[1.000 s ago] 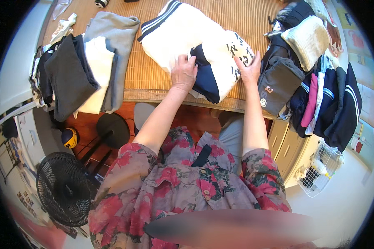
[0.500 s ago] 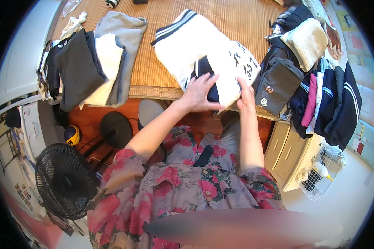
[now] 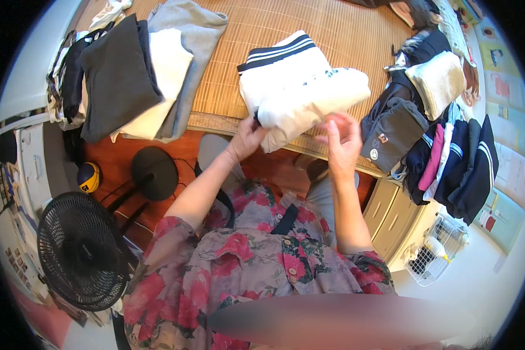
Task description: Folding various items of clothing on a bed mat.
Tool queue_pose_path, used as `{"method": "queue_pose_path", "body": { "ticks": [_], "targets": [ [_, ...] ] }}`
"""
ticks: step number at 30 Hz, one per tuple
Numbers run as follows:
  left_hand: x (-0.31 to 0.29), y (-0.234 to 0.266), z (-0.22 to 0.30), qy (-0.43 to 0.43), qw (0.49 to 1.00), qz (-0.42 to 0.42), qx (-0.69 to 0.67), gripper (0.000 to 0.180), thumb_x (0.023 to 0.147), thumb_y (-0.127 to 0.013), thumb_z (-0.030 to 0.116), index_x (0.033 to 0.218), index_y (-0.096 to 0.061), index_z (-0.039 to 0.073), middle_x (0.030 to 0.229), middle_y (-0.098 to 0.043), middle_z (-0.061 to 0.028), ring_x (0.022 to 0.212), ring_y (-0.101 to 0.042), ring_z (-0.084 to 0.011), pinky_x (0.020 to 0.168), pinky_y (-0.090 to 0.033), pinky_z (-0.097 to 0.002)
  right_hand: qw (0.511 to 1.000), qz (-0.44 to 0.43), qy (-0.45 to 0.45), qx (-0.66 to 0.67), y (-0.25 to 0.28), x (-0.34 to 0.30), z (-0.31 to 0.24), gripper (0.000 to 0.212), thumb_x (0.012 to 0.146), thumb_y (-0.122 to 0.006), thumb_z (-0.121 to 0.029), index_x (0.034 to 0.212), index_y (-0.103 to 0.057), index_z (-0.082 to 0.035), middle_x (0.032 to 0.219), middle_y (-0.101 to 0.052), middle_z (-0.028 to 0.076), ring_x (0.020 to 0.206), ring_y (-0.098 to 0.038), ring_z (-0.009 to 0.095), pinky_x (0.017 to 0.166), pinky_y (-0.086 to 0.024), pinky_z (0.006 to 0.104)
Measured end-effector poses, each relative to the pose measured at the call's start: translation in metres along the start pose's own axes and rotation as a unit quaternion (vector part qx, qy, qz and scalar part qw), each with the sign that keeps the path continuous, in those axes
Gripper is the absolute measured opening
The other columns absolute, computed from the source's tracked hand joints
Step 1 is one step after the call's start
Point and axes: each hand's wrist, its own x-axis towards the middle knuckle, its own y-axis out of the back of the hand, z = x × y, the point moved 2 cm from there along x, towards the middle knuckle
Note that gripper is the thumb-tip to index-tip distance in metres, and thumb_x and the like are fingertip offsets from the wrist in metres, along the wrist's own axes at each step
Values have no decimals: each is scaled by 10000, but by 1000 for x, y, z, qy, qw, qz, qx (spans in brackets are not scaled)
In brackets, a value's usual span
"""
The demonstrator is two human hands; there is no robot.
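Observation:
A white top with a dark striped band (image 3: 300,96) lies folded over itself near the front edge of the mat-covered surface (image 3: 239,64). Its striped band is at the far side, and the near part forms a thick rounded fold. Only a little dark print shows on the upper face. My left hand (image 3: 246,138) pinches the near left corner of the top, its fingertips partly hidden by cloth. Beside the near right side of the fold, my right hand (image 3: 344,141) is raised with fingers apart and slightly blurred, holding nothing.
Dark grey folded trousers (image 3: 119,76), a cream garment (image 3: 163,70) and a grey garment (image 3: 198,35) lie at left. On the right are a dark grey folded garment (image 3: 394,131), a cream folded cloth (image 3: 437,84) and several upright folded clothes (image 3: 458,163). A black fan (image 3: 84,251) stands lower left.
The near part of the top has been turned over, hiding most of its lettering and the dark patch. My left hand has moved to the near left corner; my right hand has let go.

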Motion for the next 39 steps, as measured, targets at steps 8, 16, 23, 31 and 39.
{"method": "queue_pose_path", "body": {
  "ticks": [8, 16, 23, 31, 39],
  "targets": [
    [49, 58, -5, 216, 944, 9, -250, 405, 950, -508, 249, 1276, -496, 9, 1199, -602, -105, 1096, -592, -210, 941, -469, -340, 751, -75, 439, -488, -38, 120, 3, 674, 777, -694, -409, 1353, -472, -139, 1371, -411, 218, 1244, -391, 399, 1026, -308, 499],
    [52, 77, -7, 120, 971, 203, -30, 534, 904, -614, 392, 1250, -483, 6, 1086, -614, -90, 918, -601, -137, 784, -502, -303, 775, -65, 368, -509, -57, 140, 74, 682, 774, -659, -517, 1381, -450, -287, 1463, -301, 184, 1296, -312, 410, 1027, -264, 551],
    [79, 65, 21, 39, 961, 231, 146, 784, 702, -816, 278, 1309, -409, -2, 1213, -549, -138, 1092, -550, -210, 922, -456, -340, 815, -63, 362, -449, -57, 141, 66, 671, 759, -689, -486, 1359, -476, -276, 1452, -321, 192, 1252, -376, 402, 1006, -324, 527],
    [86, 65, 6, 76, 932, 292, 200, 630, 659, -836, 219, 1169, -556, -25, 1110, -633, -141, 994, -621, -213, 846, -507, -330, 819, -69, 327, -467, -32, 109, 85, 504, 851, -625, -279, 1337, -498, -232, 1386, -407, 249, 1186, -453, 418, 986, -371, 476],
    [72, 53, 18, 136, 965, 202, 95, 531, 705, -799, 176, 1139, -586, -43, 1047, -663, -120, 940, -642, -196, 808, -519, -310, 822, -65, 306, -476, -1, 50, 101, 524, 850, -614, -227, 1356, -478, -193, 1408, -375, 257, 1233, -416, 406, 1005, -341, 489]
  ]
}}
